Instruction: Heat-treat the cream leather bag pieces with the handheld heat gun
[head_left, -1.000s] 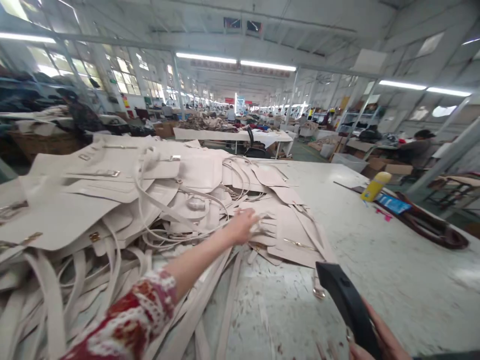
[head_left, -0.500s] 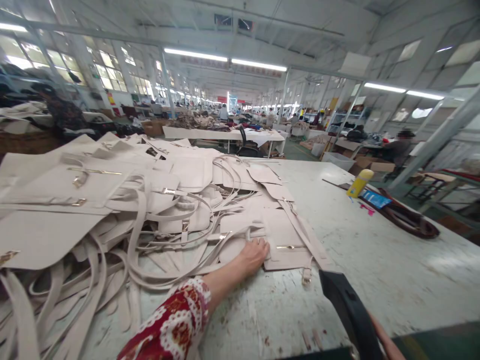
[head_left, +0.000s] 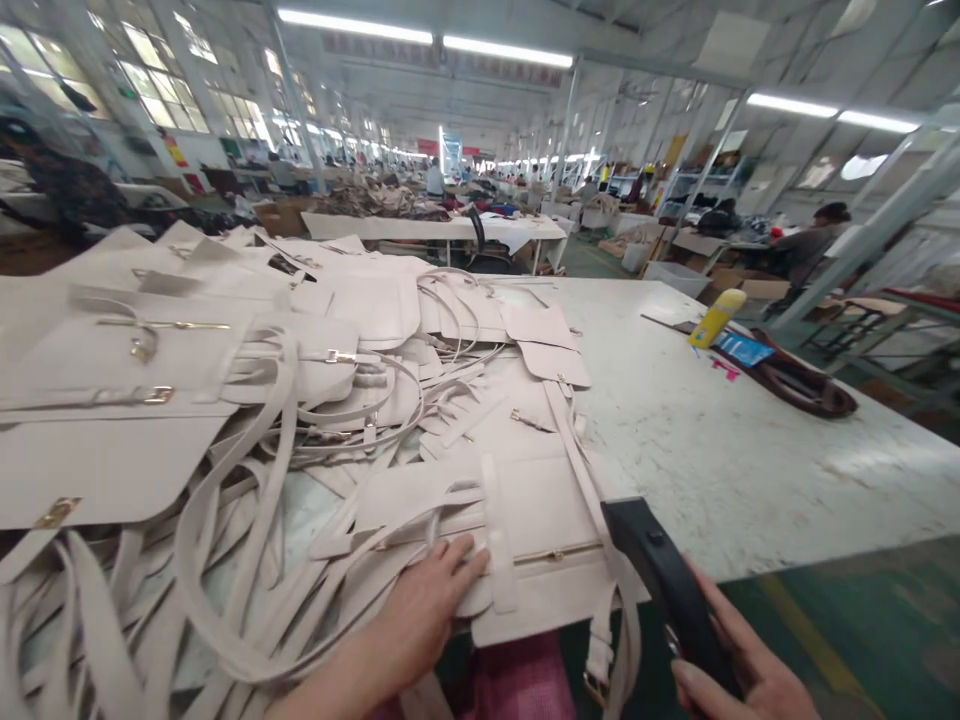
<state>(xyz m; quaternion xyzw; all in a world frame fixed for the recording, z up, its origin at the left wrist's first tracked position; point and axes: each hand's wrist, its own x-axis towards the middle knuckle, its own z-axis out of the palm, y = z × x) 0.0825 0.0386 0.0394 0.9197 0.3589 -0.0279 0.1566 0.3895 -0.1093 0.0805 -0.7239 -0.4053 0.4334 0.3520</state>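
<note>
A flat cream leather bag (head_left: pixel 551 500) with a gold zip and a buckled strap (head_left: pixel 600 650) lies at the front table edge, its lower part jutting past it. My left hand (head_left: pixel 431 600) grips it from the left, fingers bent over its panels beside several narrow straps; the thumb is hidden. In my right hand (head_left: pixel 739 640) is a black handheld tool (head_left: pixel 671 590) with a wide flat tip, held over the bag's right side. Its exact kind I cannot tell. More cream bags (head_left: pixel 375 310) with gold buckles are heaped to the left and behind.
On the pale worktable (head_left: pixel 712 460), at right, stand a yellow bottle (head_left: pixel 718 318), a blue packet (head_left: pixel 742 348) and a coil of dark brown strapping (head_left: pixel 810 390). Loose straps (head_left: pixel 120 620) tangle at the left front. A seated person (head_left: pixel 817 245) is farther back at right.
My left hand has drawn the bag toward me, so it now overhangs the front edge. The black tool has come closer to the bag, and more of my right hand shows.
</note>
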